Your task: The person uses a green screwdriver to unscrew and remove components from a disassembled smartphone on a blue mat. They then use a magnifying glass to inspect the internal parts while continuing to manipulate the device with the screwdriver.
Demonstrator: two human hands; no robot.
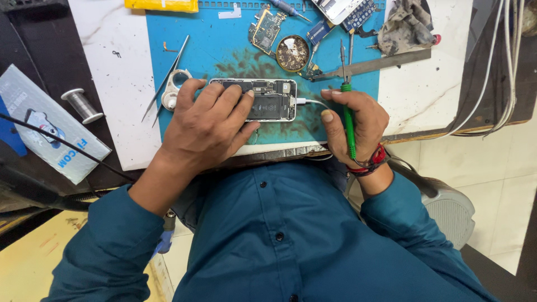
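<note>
**Opened phone under two hands**

On the left a solder spool (81, 104) stands on the worktop (120, 84); tweezers (166, 78) lie at the blue mat (218, 45) edge; the left hand (204, 126) lies flat, fingers spread, pressing the opened phone (268, 99) at the mat's middle; a white cable (313, 102) leaves the phone's right end; the right hand (358, 120) is clamped on a green screwdriver (349, 120), tip pointing away; a rag (405, 25) lies far right.

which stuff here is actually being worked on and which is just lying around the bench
In hand:
- opened phone, under the left hand
- green-handled tool, in the right hand
- white cable, plugged into the phone

Lying about:
- tweezers
- solder spool
- loose circuit board
- round tin
- dirty rag
</note>
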